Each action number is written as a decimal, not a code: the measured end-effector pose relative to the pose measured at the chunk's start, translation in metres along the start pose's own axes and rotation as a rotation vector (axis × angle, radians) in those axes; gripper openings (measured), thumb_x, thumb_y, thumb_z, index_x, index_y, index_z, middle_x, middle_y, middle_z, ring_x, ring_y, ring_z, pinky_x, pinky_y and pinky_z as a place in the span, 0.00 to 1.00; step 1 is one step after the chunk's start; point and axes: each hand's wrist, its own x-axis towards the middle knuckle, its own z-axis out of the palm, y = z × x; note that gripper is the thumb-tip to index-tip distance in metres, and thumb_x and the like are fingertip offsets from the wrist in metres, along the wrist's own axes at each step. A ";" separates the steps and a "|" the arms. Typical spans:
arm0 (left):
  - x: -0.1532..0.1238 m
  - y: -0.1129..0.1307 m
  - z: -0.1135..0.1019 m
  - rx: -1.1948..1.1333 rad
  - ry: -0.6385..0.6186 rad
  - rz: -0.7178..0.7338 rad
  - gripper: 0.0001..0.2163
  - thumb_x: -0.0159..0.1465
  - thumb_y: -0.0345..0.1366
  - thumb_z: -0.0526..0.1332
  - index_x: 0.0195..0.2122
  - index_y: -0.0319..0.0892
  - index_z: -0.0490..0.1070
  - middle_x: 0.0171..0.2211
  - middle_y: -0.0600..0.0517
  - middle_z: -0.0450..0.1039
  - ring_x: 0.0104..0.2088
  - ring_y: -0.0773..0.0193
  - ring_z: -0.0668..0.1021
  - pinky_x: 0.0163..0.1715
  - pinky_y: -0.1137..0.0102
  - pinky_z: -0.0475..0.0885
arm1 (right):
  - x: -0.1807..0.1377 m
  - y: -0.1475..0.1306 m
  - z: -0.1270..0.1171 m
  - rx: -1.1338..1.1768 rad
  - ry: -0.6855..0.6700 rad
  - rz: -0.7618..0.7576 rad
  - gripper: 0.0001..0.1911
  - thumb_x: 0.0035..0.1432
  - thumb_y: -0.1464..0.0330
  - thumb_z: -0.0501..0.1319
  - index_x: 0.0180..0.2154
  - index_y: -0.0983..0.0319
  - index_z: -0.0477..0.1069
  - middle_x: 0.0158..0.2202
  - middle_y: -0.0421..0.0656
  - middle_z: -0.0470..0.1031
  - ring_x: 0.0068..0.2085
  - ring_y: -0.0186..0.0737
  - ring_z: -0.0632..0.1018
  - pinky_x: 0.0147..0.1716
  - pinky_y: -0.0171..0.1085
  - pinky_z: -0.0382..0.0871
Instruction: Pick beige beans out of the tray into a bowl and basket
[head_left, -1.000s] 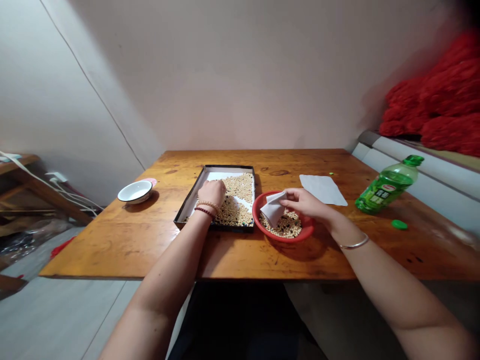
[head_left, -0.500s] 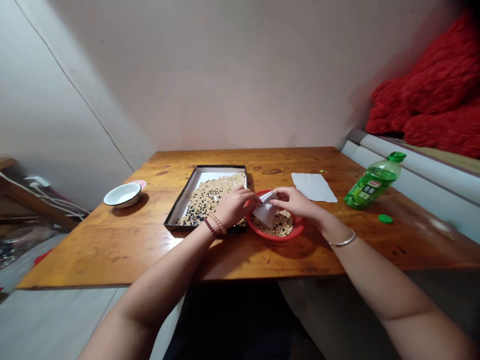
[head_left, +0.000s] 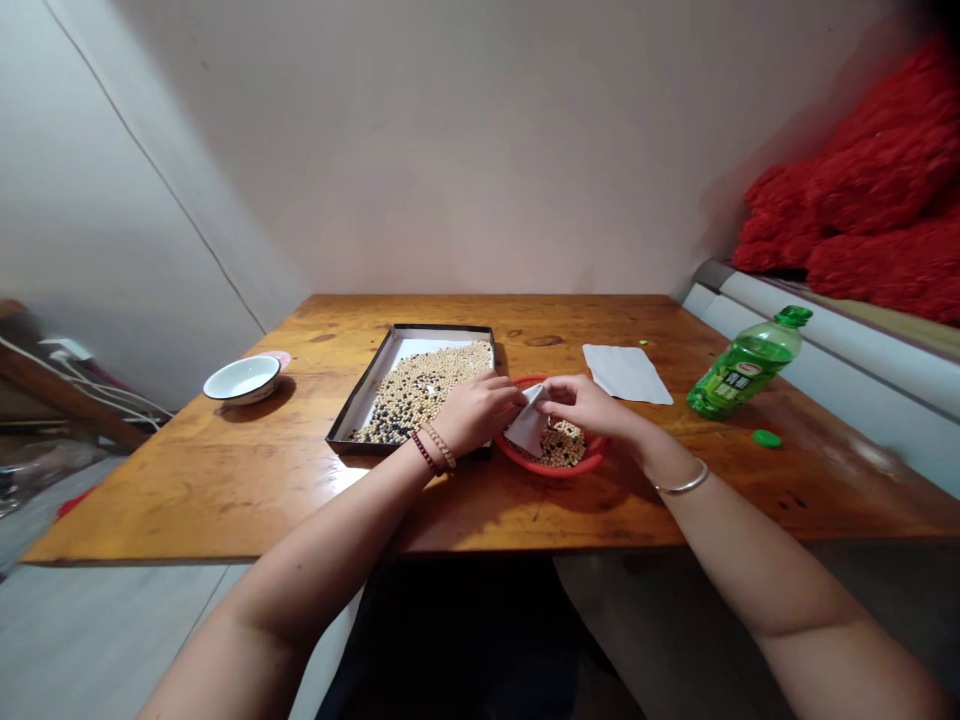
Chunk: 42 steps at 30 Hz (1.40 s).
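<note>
Folded white paper (head_left: 527,422) is being held over a red plastic basket (head_left: 551,470), at about the basket's 10 o'clock side, with its lower corner reaching down towards the pale beans (head_left: 564,447) lying inside. Its long axis is being kept tilted, running from an upper tip at 1 o'clock to that lower corner at 7 o'clock. The paper is being held between both hands. Its upper tip is being pinched by the fingers of the right hand (head_left: 589,408), which are being closed on it from the 3 o'clock side. The fingers of the left hand (head_left: 476,410) are being kept together against the upper edge from 9 o'clock, but whether the paper is being gripped there cannot be told. The right hand is being judged the nearer of the two to the tip.

At the basket's 9 o'clock, a black metal tray (head_left: 358,390) is being carried by the wooden table (head_left: 225,490), with mixed pale and dark beans (head_left: 420,395) being spread across it. Farther out at 9 o'clock, a white enamel bowl (head_left: 241,379) is being rested. A white paper sheet (head_left: 626,374) is being laid flat at 1 o'clock, and a green plastic bottle (head_left: 745,365) is being stood at 3 o'clock, with its green cap (head_left: 766,438) lying just beside it.
</note>
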 end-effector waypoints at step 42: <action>-0.003 0.017 0.000 0.007 0.253 -0.027 0.07 0.65 0.38 0.58 0.40 0.41 0.67 0.34 0.51 0.75 0.33 0.69 0.75 0.34 0.73 0.70 | -0.007 -0.017 0.004 0.007 -0.087 -0.035 0.19 0.56 0.55 0.60 0.40 0.64 0.75 0.39 0.46 0.78 0.39 0.42 0.77 0.38 0.38 0.69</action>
